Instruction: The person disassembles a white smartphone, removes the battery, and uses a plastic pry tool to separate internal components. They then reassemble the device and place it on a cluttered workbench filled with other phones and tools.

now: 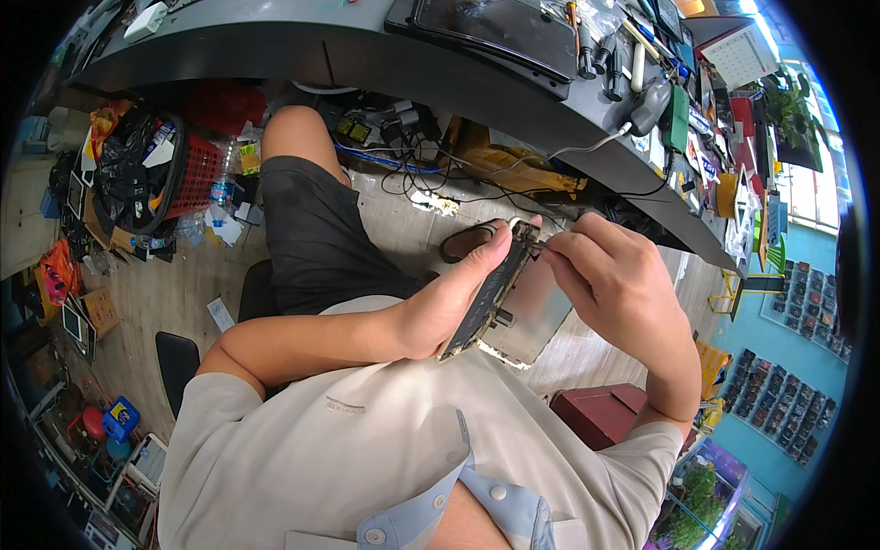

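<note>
An opened smartphone (484, 298) is tilted in front of my chest, its inside and long black battery showing. My left hand (446, 307) grips it along the left side, thumb near the top end. A flat, shiny panel (532, 321) stands folded out to the right of the phone's body, apparently still joined along one edge. My right hand (610, 275) is at the phone's upper end with thumb and forefinger pinched together. Something small and dark sits at those fingertips, too small to name.
A grey desk (284, 57) curves across the top, bearing a dark flat device (500, 37) and several hand tools. Cables (412, 151) tangle beneath it. A red basket (191, 174) full of rubbish stands at left. A dark red box (596, 414) is at lower right.
</note>
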The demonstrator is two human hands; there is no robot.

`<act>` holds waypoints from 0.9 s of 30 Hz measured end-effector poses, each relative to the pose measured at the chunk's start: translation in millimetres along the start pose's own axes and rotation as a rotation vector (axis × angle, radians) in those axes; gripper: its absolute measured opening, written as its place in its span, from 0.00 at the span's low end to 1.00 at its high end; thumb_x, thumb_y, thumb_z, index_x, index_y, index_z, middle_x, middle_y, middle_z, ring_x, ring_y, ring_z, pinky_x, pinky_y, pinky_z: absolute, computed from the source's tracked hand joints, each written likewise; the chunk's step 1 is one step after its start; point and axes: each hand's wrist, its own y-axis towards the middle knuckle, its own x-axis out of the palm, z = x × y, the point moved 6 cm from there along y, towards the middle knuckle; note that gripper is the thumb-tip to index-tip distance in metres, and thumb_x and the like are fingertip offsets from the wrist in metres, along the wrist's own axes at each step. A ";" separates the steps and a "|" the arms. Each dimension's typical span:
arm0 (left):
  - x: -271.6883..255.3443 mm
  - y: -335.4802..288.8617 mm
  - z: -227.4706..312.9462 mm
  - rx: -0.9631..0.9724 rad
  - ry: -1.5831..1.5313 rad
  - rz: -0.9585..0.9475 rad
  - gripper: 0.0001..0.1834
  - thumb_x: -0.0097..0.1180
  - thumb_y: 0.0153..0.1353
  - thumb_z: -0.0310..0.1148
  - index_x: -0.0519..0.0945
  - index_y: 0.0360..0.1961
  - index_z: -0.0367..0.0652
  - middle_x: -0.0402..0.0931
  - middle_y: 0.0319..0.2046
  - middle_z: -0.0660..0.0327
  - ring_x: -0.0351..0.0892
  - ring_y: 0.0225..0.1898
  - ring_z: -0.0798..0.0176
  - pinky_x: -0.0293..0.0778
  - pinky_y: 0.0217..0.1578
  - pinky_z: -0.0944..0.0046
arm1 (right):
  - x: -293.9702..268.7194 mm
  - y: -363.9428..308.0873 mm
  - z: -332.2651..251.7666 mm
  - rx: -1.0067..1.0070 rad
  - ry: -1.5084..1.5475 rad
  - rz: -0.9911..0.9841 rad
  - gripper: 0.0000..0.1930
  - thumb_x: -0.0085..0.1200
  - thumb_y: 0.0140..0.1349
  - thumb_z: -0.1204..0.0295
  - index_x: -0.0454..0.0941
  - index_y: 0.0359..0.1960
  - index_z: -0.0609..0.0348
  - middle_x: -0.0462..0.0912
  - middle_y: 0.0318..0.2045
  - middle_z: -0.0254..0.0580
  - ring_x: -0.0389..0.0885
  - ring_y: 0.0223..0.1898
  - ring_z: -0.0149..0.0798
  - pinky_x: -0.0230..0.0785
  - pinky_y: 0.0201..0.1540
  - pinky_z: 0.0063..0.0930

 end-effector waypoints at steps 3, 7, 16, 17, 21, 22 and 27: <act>-0.5 1.8 -0.8 -0.007 0.020 0.014 0.40 0.29 0.96 0.63 0.54 0.96 0.53 0.74 0.77 0.64 0.79 0.73 0.71 0.79 0.75 0.60 | 1.3 0.0 -1.8 0.010 -0.006 -0.002 0.10 0.76 0.65 0.81 0.89 0.46 0.63 0.81 0.34 0.45 0.84 0.31 0.52 0.78 0.35 0.47; -0.8 2.0 0.6 -0.014 0.079 0.043 0.40 0.23 0.96 0.63 0.51 0.97 0.55 0.75 0.79 0.63 0.80 0.76 0.68 0.80 0.77 0.58 | 1.4 0.1 -3.5 0.018 -0.003 -0.014 0.10 0.75 0.65 0.82 0.89 0.46 0.63 0.82 0.35 0.45 0.85 0.32 0.52 0.78 0.36 0.47; 0.8 2.3 2.7 -0.001 0.067 0.036 0.40 0.25 0.96 0.62 0.53 0.97 0.55 0.77 0.77 0.67 0.81 0.72 0.74 0.80 0.74 0.63 | 0.3 0.7 -4.3 0.018 -0.016 -0.026 0.11 0.76 0.65 0.83 0.89 0.47 0.64 0.83 0.36 0.46 0.86 0.33 0.53 0.78 0.36 0.47; 0.7 2.2 2.8 0.000 0.071 0.033 0.40 0.25 0.96 0.62 0.53 0.97 0.55 0.77 0.77 0.67 0.81 0.72 0.74 0.80 0.74 0.63 | -0.3 0.7 -4.2 0.017 -0.015 -0.023 0.11 0.76 0.65 0.83 0.89 0.47 0.64 0.83 0.36 0.46 0.86 0.33 0.53 0.78 0.36 0.47; -0.5 1.8 3.0 0.019 0.026 0.027 0.40 0.32 0.95 0.64 0.60 0.93 0.50 0.76 0.76 0.62 0.79 0.72 0.70 0.80 0.74 0.59 | -3.7 0.6 -3.8 0.006 -0.018 -0.002 0.11 0.76 0.64 0.82 0.89 0.46 0.64 0.83 0.35 0.46 0.86 0.33 0.53 0.78 0.36 0.47; -0.9 2.3 3.3 0.019 0.023 0.018 0.40 0.32 0.95 0.64 0.60 0.93 0.50 0.76 0.76 0.62 0.80 0.72 0.70 0.80 0.73 0.59 | -4.5 0.7 -3.3 0.010 -0.014 0.004 0.11 0.77 0.64 0.82 0.89 0.46 0.64 0.83 0.35 0.46 0.86 0.33 0.52 0.78 0.36 0.47; -2.9 3.4 3.4 0.009 -0.014 0.044 0.39 0.30 0.95 0.64 0.59 0.94 0.55 0.79 0.72 0.65 0.83 0.67 0.72 0.83 0.68 0.61 | -11.5 1.2 -6.6 -0.005 -0.015 0.062 0.11 0.77 0.63 0.83 0.90 0.45 0.64 0.84 0.35 0.45 0.86 0.31 0.51 0.78 0.34 0.44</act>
